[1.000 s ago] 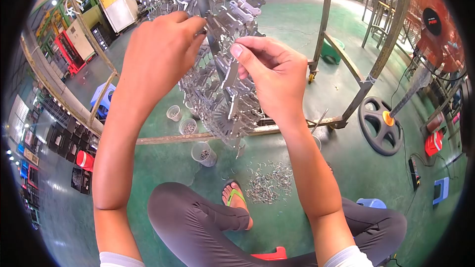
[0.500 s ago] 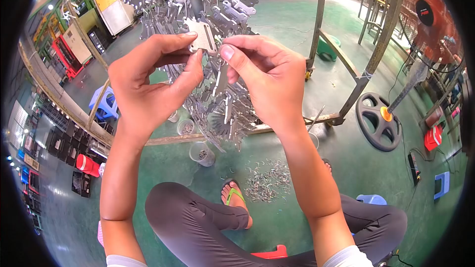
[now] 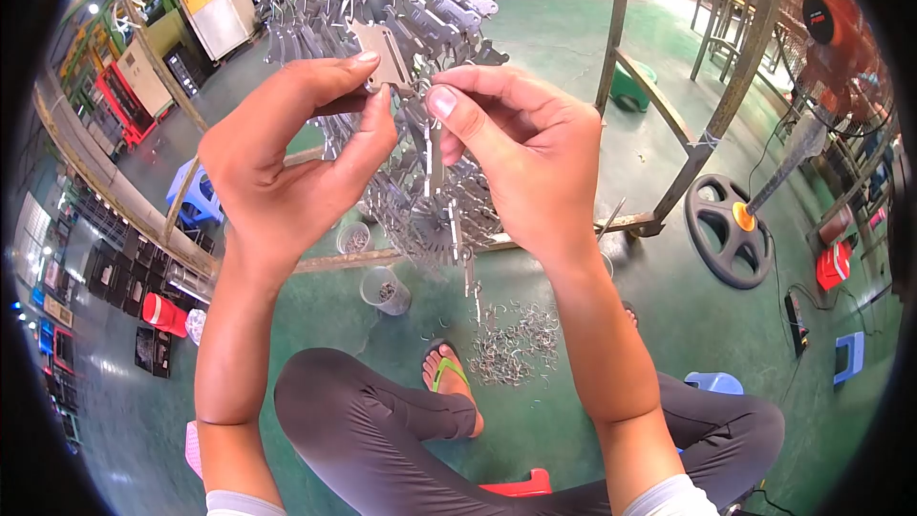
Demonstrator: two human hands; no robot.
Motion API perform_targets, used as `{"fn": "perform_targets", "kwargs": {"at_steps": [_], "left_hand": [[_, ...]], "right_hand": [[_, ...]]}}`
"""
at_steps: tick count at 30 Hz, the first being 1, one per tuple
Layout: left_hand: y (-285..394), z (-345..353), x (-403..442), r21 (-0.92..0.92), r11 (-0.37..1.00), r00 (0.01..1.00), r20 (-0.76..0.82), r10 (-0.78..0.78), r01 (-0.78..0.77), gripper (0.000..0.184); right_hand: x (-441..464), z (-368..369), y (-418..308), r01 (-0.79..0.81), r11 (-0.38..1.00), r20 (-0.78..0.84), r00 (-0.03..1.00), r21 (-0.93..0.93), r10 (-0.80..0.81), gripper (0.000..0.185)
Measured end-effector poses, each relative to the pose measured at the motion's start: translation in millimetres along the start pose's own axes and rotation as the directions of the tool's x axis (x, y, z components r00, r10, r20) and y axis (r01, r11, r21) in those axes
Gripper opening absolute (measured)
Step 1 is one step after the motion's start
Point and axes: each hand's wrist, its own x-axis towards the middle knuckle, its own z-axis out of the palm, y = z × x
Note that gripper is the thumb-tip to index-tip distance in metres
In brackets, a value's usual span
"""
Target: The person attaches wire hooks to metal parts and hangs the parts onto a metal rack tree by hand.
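Note:
Between thumb and fingers, my left hand [image 3: 291, 158] pinches a flat metal plate [image 3: 384, 55] with a slot near one edge. My right hand [image 3: 525, 153] is closed at the plate's lower right corner, thumb against forefinger, on a small hook that is partly hidden. Below my right fingertips a chain of metal parts [image 3: 456, 229] hangs down. Many similar grey metal plates [image 3: 449, 10] hang in a dense cluster just behind both hands.
Clear cups of small parts [image 3: 385, 290] and a heap of loose hooks [image 3: 516, 344] are on the green floor. A metal frame [image 3: 659, 100] surrounds the hanging parts. A fan with a round black base [image 3: 731, 229] stands right, a blue stool [image 3: 196, 193] left.
My left hand came down from the hanging cluster and now holds a plate beside my right fingertips. Over the last half second both hands barely moved, while the hanging chain swung.

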Motion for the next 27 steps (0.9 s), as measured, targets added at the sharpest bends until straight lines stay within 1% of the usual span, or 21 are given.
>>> {"fn": "perform_targets", "kwargs": {"at_steps": [4, 5, 8, 9, 10, 12, 13, 14, 15, 17, 18, 19, 21, 24, 27], "left_hand": [[-3, 5, -2, -0.03, 0.998, 0.999, -0.022, 0.048, -0.048, 0.028], [-4, 6, -2, -0.043, 0.997, 0.998, -0.03, 0.059, -0.06, 0.028], [0, 7, -6, -0.031, 0.995, 0.996, -0.003, -0.091, 0.091, 0.029], [1, 7, -9, -0.066, 0.982, 0.984, -0.006, -0.176, 0.176, 0.031], [-4, 11, -14, -0.18, 0.973, 0.985, -0.065, -0.161, 0.147, 0.031], [-7, 10, -30, -0.169, 0.978, 0.986, -0.093, -0.139, 0.122, 0.022], [-9, 6, -43, -0.199, 0.955, 0.972, -0.041, -0.23, 0.218, 0.018], [-13, 1, -61, -0.225, 0.924, 0.949, 0.01, -0.315, 0.309, 0.013], [-16, -2, -80, -0.244, 0.885, 0.917, 0.06, -0.394, 0.397, 0.009], [-25, 1, -128, -0.349, 0.755, 0.832, 0.258, -0.491, 0.554, 0.007], [-27, 7, -155, -0.339, 0.677, 0.755, 0.347, -0.556, 0.654, 0.008], [-27, 16, -183, -0.318, 0.589, 0.666, 0.435, -0.606, 0.743, 0.008], [-20, 38, -237, -0.151, 0.493, 0.482, 0.576, -0.66, 0.857, 0.016], [2, 75, -281, -0.047, 0.286, 0.247, 0.65, -0.719, 0.957, 0.028], [12, 100, -299, -0.194, 0.257, 0.32, 0.656, -0.684, 0.947, 0.037]], "right_hand": [[5, -3, 1, -0.019, 0.998, 0.072, 0.997, -0.056, 0.023, 0.016], [6, -1, 2, -0.048, 0.998, 0.063, 0.997, -0.035, 0.05, 0.015], [11, -5, 6, -0.03, 0.996, 0.105, 0.994, -0.089, 0.04, 0.013], [12, -6, 10, -0.001, 0.995, 0.118, 0.993, -0.105, 0.013, 0.011], [12, -5, 14, 0.018, 0.993, 0.12, 0.993, -0.114, -0.004, 0.011], [14, -3, 16, 0.077, 0.988, 0.127, 0.99, -0.132, -0.06, 0.012], [14, 0, 4, -0.088, 0.989, 0.163, 0.981, -0.12, 0.108, 0.017], [13, -2, 7, -0.073, 0.993, 0.18, 0.98, -0.095, 0.089, 0.016], [15, -4, 11, -0.054, 0.996, 0.199, 0.978, -0.07, 0.067, 0.016], [17, -4, 17, -0.022, 0.998, 0.214, 0.976, -0.056, 0.033, 0.017], [17, -4, 17, -0.022, 0.997, 0.225, 0.974, -0.069, 0.037, 0.016], [18, -4, 15, -0.022, 0.996, 0.234, 0.971, -0.083, 0.041, 0.016], [18, -4, 20, -0.004, 0.996, 0.231, 0.973, -0.087, 0.024, 0.016], [19, -4, 20, 0.008, 0.991, 0.231, 0.973, -0.13, 0.023, 0.017], [20, -8, 22, 0.043, 0.991, 0.255, 0.967, -0.124, -0.01, 0.018]]}}
